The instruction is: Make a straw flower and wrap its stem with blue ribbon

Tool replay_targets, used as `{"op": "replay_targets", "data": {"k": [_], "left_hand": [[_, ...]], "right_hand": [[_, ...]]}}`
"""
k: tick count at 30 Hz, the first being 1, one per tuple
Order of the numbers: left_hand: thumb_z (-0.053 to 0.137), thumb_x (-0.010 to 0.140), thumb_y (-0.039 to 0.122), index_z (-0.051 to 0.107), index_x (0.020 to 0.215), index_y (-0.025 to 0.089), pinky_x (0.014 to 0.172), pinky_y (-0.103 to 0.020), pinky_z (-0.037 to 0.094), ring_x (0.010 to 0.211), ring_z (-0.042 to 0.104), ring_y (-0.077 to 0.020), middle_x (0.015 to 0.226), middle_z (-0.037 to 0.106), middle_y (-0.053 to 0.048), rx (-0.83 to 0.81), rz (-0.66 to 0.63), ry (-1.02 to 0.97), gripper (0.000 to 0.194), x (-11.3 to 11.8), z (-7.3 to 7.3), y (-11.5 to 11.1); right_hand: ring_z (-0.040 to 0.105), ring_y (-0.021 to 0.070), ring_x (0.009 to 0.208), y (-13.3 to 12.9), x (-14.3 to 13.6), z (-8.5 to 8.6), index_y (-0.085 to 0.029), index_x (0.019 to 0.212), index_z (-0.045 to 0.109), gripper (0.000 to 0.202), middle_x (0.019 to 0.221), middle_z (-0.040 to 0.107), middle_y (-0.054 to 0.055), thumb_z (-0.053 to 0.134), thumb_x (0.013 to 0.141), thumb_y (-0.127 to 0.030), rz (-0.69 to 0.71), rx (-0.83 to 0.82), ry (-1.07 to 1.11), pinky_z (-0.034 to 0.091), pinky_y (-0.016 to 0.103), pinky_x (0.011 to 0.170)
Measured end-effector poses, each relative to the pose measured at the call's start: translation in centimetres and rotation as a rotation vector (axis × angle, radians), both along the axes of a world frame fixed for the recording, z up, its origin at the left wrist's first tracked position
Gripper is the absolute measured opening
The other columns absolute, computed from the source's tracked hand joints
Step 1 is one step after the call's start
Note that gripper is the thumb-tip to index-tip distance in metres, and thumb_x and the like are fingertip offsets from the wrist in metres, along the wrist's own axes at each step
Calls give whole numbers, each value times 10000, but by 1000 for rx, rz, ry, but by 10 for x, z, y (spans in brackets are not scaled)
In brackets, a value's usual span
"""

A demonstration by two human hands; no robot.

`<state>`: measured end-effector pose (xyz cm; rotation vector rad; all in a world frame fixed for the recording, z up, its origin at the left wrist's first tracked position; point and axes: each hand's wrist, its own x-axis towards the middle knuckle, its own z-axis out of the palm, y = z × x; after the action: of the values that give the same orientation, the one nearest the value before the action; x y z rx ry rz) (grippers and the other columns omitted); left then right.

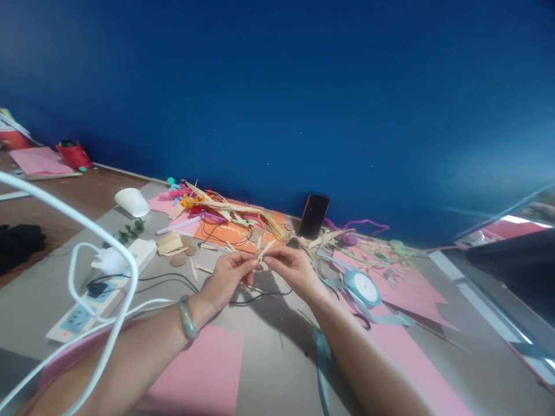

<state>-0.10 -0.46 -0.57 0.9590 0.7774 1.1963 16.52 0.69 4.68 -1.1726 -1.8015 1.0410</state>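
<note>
You hold the small pale strips (262, 247) between your two hands, nearer to you than the phone (314, 216) and to its left, above the grey counter (266, 370). The fingers of your left hand (234, 274) and your right hand (297, 270) are closed in a pinch at the lower part of the strips, the fingertips almost meeting; probably this steadies such thin pieces and leaves their upper tips visible. The strips open like a narrow fan: one has its long axis nearly upright, pointing toward the blue wall (277, 104), and another leans to the right, toward the phone. The phone itself leans on this wall, which seems to hold it up. The ribbon roll (363, 288) is to the phone's right and nearer to you; the longer strips (234, 205) lie to its left, perhaps for easy reach.
</note>
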Motion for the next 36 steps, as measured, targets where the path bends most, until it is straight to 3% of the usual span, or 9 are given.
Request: {"op": "replay_targets", "data": {"k": [10, 25, 36], "left_hand": [[688, 751, 329, 646, 802, 115, 450, -194, 400, 421, 485, -77, 482, 565, 27, 43, 52, 124, 224, -1, 4, -3], [702, 734, 340, 647, 762, 125, 468, -203, 415, 453, 530, -94, 506, 578, 22, 102, 112, 227, 224, -1, -1, -3], [692, 744, 321, 644, 722, 128, 473, -195, 409, 459, 510, -84, 534, 571, 21, 142, 77, 229, 200, -3, 0, -4]], "right_hand": [[544, 122, 591, -3, -6, -6, -159, 694, 674, 195, 643, 637, 9, 674, 765, -340, -100, -64, 99, 436, 246, 587], [554, 126, 600, -7, -12, -2, -161, 639, 629, 169, 623, 631, 5, 640, 749, -289, -145, -20, 78, 452, 256, 626], [547, 128, 600, -11, -14, -1, -158, 635, 626, 163, 610, 621, 5, 627, 747, -276, -170, 8, 28, 439, 251, 621]]}}
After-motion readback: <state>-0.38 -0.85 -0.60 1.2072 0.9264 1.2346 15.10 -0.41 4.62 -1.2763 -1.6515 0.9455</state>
